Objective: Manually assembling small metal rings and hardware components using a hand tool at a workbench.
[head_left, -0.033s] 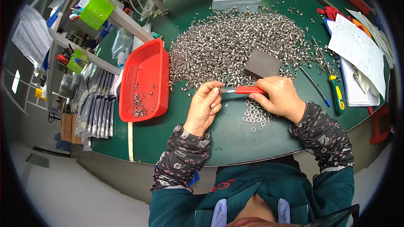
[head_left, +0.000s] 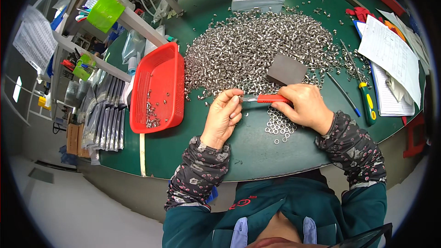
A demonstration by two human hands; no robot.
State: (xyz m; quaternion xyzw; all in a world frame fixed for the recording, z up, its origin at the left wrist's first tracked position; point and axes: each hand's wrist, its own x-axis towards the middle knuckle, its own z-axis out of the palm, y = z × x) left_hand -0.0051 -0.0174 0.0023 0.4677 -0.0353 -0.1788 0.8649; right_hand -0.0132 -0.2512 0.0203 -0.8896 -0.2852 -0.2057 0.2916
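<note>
"While I look down through the head camera, what does the right hand (head_left: 307, 104) have?"

"It grips a red-handled knife (head_left: 272, 98), fingers wrapped around the handle, the metal end pointing at the left hand (head_left: 223, 115)."

"And the left 1?"

"I see its thumb and forefinger drawn close together at the knife's tip, the other 3 fingers curled. I cannot tell whether they pinch a small part there."

"Where does the knife sit, then?"

"Between the 2 hands, above the green table (head_left: 262, 158), in front of a broad heap of small metal pieces (head_left: 248, 46). I see a gray block (head_left: 287, 70) at the heap's near edge and a patch of metal rings (head_left: 278, 126) just below the right hand."

"What about the sides?"

"On the left I have a red basket (head_left: 161, 71) with a few metal bits (head_left: 152, 118) inside; on the right, a pen (head_left: 343, 94) and a tool with a green and yellow handle (head_left: 367, 105)."
</note>
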